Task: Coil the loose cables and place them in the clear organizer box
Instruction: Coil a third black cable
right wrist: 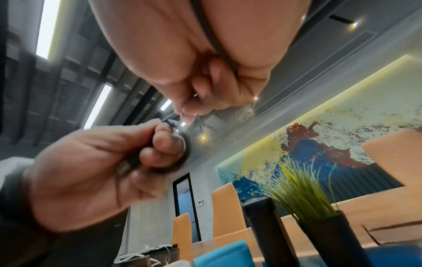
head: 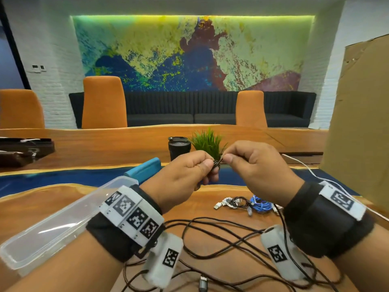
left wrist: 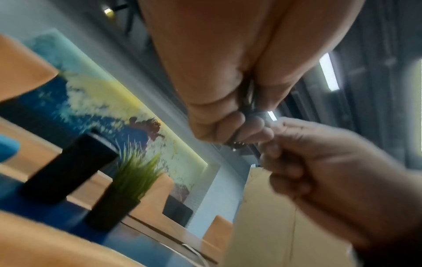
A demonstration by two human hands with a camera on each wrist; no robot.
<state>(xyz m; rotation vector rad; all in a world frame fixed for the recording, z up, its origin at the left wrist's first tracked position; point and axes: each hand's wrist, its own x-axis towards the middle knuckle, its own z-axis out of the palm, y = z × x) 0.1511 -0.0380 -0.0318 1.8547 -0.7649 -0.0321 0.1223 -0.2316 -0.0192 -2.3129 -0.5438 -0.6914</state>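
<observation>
1. While both hands are raised above the wooden tabltop (head: 210, 197), the clear plastic organizer box (head: 63, 220) lies at the far left, open and with no cable visible inside it, partly hidden behind the left wrist.
2. The left hand (head: 185, 175) has its fingers (right wrist: 164, 142) curled tightly around a small coil of thin black cable (right wrist: 182, 144); in the right wrist view a few loops pass around these fingers.
3. The right hand (head: 254, 163) is just beside it, almost touching, and pinches the same cable between thumb and forefinger; the other fingers are folded in.
4. Below the hands, the long rest of the black cable (head: 221, 230) lies in loose crossing loops on the tabletop, so I judge the coiling is only at its beginning.
5. Further right lies a small heap of white, black and blue cables (head: 246, 203), not yet coiled, and a thin white cable (head: 303, 165) runs toward the brown cardboard sheet (head: 357, 123).
6. Risk: the crossing loops may pull into a knot if the cable is drawn up quickly, or may drag the heap along.
7. Risk: the coil is small and springy; if the left grip loosens, the loops may open again.
8. The black cup (head: 179, 148) and the green plant (head: 208, 142) stand near behind the hands, so a swinging cable end could strike them.
</observation>
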